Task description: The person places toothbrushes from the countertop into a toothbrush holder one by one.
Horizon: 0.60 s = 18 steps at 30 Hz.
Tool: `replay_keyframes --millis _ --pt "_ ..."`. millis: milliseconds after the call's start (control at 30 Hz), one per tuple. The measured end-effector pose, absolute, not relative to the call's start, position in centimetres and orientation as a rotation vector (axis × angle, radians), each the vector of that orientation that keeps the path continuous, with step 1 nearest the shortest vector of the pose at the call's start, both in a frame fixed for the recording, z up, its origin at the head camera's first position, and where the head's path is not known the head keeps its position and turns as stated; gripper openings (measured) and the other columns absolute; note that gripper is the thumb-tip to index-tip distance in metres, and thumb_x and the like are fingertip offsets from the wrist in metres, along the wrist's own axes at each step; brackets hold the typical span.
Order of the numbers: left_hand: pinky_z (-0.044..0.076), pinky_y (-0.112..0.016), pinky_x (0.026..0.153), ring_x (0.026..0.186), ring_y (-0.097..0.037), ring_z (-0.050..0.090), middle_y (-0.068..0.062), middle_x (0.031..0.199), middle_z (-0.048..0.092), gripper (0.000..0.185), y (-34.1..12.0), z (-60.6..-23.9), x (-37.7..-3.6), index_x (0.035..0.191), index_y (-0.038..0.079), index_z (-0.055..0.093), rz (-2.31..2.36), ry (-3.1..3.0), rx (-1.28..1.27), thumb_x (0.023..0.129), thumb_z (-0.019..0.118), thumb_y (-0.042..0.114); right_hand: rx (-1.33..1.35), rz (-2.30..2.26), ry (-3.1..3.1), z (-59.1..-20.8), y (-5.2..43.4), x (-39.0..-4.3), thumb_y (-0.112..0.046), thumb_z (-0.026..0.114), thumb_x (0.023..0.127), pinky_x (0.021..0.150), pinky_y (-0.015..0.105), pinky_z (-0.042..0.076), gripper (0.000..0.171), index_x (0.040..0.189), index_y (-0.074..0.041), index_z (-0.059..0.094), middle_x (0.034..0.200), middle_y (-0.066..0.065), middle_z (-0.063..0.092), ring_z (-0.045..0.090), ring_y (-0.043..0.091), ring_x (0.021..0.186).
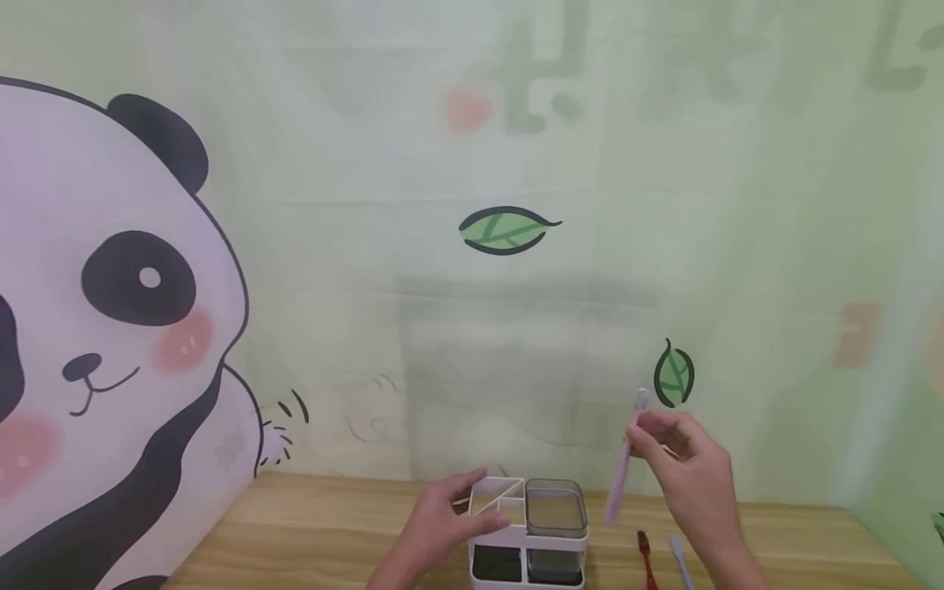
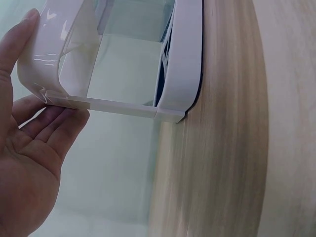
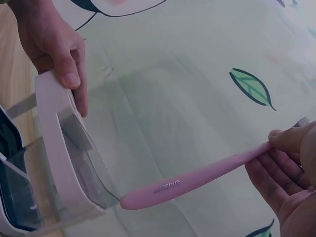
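Observation:
A white two-tier toothbrush holder (image 1: 528, 542) with a clear grey cup (image 1: 556, 508) set in its top right stands on the table. My left hand (image 1: 442, 515) grips the holder's upper left, thumb over the top rim and fingers along the back and side. Between thumb and fingers, my right hand (image 1: 696, 475) pinches a pink toothbrush (image 3: 187, 182) near its head. The brush slants with its bristle end up, to the right of the holder. In the right wrist view its handle end overlaps the edge of the cup.
A red toothbrush (image 1: 646, 559) and a light blue toothbrush (image 1: 682, 561) lie on the wooden table (image 1: 295, 524), right of the holder. Behind the table hangs a pale green backdrop (image 1: 332, 246) printed with a panda and leaves. Green leaves (image 1: 940, 528) show at the right edge.

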<state>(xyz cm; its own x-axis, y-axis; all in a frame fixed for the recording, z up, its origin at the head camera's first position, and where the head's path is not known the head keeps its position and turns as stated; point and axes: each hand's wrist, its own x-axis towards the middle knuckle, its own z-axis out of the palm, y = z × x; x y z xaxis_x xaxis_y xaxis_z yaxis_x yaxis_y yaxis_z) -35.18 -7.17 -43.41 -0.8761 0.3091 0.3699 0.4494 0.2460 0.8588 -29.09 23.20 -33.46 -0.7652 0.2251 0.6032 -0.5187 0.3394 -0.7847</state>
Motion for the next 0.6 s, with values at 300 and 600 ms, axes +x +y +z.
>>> replay_keyframes --millis 300,600 --pt "0.059 -0.046 0.098 0.120 -0.036 0.068 -0.021 0.135 0.067 0.073 -7.1 -43.6 -35.5 0.145 -0.005 0.060 -1.773 -2.348 -0.732 0.088 0.090 0.028 0.233 1.561 -1.919 -33.6 20.8 -29.6 -0.015 0.077 0.100 0.083 0.019 0.060 0.026 0.118 0.002 0.070 0.111 0.013 0.076 0.075 0.008 0.091" --pt "0.057 -0.048 0.101 0.123 -0.038 0.066 -0.024 0.139 0.065 0.072 -7.3 -43.3 -35.3 0.145 -0.006 0.060 -1.731 -2.349 -0.754 0.088 0.090 0.028 0.321 1.599 -1.907 -33.5 18.5 -30.7 -0.010 0.078 0.099 0.085 0.022 0.061 0.021 0.113 0.003 0.071 0.107 0.015 0.076 0.076 0.012 0.090"
